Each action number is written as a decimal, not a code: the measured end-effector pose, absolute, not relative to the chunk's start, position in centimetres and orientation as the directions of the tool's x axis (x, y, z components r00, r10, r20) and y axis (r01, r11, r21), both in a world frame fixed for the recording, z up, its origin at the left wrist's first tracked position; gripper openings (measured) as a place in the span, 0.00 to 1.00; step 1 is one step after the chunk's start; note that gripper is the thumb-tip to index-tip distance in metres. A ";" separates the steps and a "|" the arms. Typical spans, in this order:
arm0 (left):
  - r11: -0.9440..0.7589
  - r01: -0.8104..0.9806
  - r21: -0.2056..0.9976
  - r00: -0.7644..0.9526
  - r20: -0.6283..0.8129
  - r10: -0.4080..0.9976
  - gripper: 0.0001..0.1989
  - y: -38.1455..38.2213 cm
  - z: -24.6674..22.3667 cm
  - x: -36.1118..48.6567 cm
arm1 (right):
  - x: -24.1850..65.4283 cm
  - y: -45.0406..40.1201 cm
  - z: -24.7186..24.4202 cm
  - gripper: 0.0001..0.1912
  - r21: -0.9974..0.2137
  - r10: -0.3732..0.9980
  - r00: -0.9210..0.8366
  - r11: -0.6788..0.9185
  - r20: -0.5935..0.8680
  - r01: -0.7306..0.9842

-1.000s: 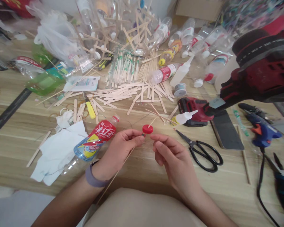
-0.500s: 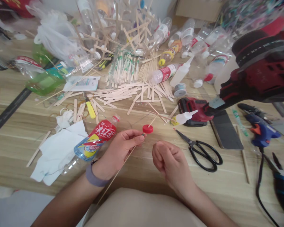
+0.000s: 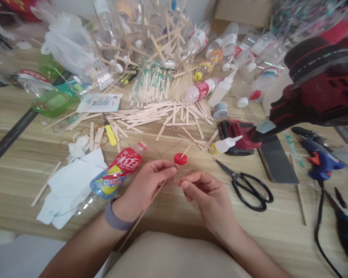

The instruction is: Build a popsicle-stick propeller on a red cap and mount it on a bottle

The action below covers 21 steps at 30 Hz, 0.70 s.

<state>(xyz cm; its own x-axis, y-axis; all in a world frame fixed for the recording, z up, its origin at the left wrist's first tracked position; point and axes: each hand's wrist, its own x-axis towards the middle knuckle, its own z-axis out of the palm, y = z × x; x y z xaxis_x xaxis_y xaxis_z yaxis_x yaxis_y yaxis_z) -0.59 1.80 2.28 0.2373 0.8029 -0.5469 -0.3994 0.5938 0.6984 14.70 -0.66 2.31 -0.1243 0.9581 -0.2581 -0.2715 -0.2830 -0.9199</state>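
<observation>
My left hand [image 3: 150,181] is closed around a thin wooden skewer [image 3: 146,208], pinching it just below a red bottle cap [image 3: 180,158]. The skewer passes through the cap, and its short end sticks out above. A small dark bit shows at the left fingertips, too small to name. Close by on the right is my right hand [image 3: 207,193], thumb and index finger brought together; whatever they hold, if anything, cannot be made out. An iced tea bottle [image 3: 118,168] with a red and blue label lies beside my left wrist.
Black-handled scissors [image 3: 249,189] lie right of my right hand, near a phone [image 3: 277,160], a red power tool [image 3: 313,88] and a blue glue gun [image 3: 320,156]. Craft sticks [image 3: 145,116] and plastic bottles spread across the back. White paper [image 3: 75,175] lies at the left.
My right hand has loosened from a fist into a pinch and moved slightly left, nearer to the skewer. The left hand, cap and skewer have barely moved.
</observation>
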 end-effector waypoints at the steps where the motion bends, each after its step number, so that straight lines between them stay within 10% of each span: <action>1: 0.598 -0.402 0.694 0.238 -0.551 0.800 0.11 1.8 2.3 -0.6 | 14.7 -0.7 2.4 0.06 -0.919 0.959 -0.126 -0.278 -0.252 -0.279; 21: 0.595 -0.397 0.699 0.300 -0.515 0.803 0.07 1.7 2.7 -0.4 | 14.9 -0.7 2.2 0.10 -0.997 0.999 -0.026 -0.019 -0.021 0.079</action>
<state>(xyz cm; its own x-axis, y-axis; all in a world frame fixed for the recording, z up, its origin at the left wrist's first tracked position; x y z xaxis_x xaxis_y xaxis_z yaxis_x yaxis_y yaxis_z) -0.37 1.67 2.67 0.2996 0.8034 -0.5145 -0.3965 0.5954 0.6988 14.89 -0.66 2.19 -0.0265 0.9994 -0.0208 0.0785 -0.0187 -0.9967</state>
